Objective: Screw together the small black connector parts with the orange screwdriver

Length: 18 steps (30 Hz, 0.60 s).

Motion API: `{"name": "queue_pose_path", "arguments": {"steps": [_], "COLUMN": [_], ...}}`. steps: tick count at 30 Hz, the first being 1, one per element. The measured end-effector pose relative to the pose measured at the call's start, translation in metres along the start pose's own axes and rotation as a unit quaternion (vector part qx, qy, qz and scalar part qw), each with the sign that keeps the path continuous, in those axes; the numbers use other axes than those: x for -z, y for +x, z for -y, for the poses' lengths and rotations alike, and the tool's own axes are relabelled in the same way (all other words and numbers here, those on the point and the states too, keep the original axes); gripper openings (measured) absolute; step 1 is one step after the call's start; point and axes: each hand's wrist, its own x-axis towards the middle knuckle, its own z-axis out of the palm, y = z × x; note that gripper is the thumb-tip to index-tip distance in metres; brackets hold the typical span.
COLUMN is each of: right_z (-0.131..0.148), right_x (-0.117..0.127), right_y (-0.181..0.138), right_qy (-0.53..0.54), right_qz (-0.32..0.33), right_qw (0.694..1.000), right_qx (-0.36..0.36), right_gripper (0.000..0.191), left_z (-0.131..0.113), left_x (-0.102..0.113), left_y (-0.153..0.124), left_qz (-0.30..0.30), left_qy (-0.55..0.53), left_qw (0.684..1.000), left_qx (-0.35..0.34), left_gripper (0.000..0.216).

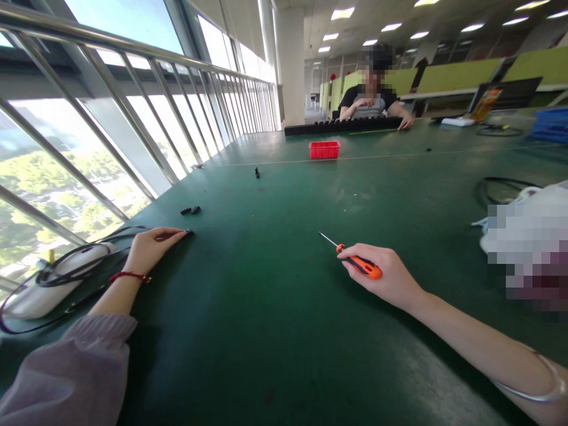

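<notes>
My right hand (pixel 377 269) is closed round the orange and black handle of a screwdriver (pixel 360 265). The tool's thin metal shaft points away to the left, its tip just above or on the green table (pixel 266 307). On the left, my left hand (pixel 153 248) pinches a small black piece (pixel 189 232) at the fingertips, at or near the table surface. What kind of piece it is I cannot make out. Just beyond it lie small black parts (pixel 190 210). Farther off, another small black part (pixel 257 173) sits on the table.
A red basket (pixel 324 150) stands far ahead, before a long black bar (pixel 341 126) where a person (pixel 370 100) sits. Black cables (pixel 66 266) loop over a white object (pixel 57 284) at left. A railing (pixel 133 65) borders the left edge. A blue basket (pixel 550 124) is far right.
</notes>
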Motion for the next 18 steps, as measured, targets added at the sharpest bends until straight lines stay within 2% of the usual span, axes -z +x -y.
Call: {"name": "queue_pose_path", "arguments": {"steps": [5,11,18], "right_z": [0.0004,-0.0001,0.0015], "right_x": [0.0003,0.0003,0.0006], "right_y": [-0.0001,-0.0002,-0.0006], "right_qy": [-0.002,0.0,-0.009], "right_qz": [0.0,0.002,0.003], "right_qw": [1.0,1.0,1.0], "right_qx": [0.003,0.003,0.013], "right_gripper": [0.015,0.015,0.016], "left_z": [0.0008,0.0003,-0.0048], "left_x": [-0.0017,-0.0041,-0.0011], "left_y": [0.0006,-0.0005,-0.0038], "left_qz": [0.007,-0.003,0.003], "left_qy": [-0.014,-0.053,-0.001], "left_qw": [1.0,0.998,0.999], "left_qx": [-0.009,-0.04,-0.047], "left_gripper": [0.044,0.056,0.042]}}
